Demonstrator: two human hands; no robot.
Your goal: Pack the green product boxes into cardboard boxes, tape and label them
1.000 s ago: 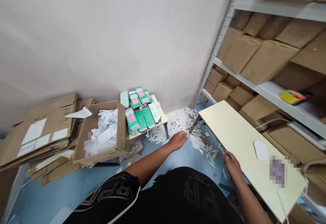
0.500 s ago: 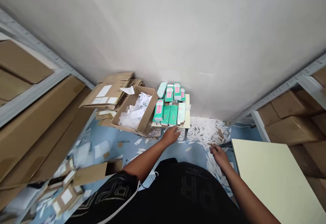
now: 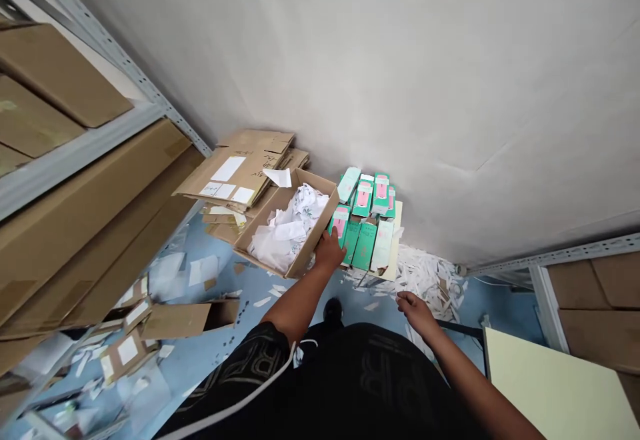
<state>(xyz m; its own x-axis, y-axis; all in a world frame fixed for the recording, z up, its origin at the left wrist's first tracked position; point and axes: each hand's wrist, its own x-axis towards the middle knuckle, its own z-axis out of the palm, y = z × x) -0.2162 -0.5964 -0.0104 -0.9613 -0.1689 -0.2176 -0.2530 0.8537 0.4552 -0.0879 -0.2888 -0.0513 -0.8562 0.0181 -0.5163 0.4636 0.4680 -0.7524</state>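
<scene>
At the near left corner of a group of green boxes, my left hand (image 3: 330,251) is closed around the lower end of a green box with a pink panel (image 3: 340,219). Its fingers lie along the box's left side, between it and an open cardboard box (image 3: 315,240) filled with crumpled white paper. Several more green boxes (image 3: 365,247), some showing pale sides, lie beside and behind it on a small cream-topped table (image 3: 399,217). Lower right, my right hand (image 3: 414,308) hangs in the air with loosely bent fingers and nothing visible in them.
Flattened cartons (image 3: 255,160) are stacked against the grey wall at left. Metal shelves with large cartons stand on the left (image 3: 90,247) and right (image 3: 595,293). Paper strips (image 3: 433,280) litter the blue floor. A cream tabletop (image 3: 555,387) is at lower right.
The view has swung right and down. My left hand has moved from the table's front edge to the near left green box and closed on it. My right hand remains in the air.
</scene>
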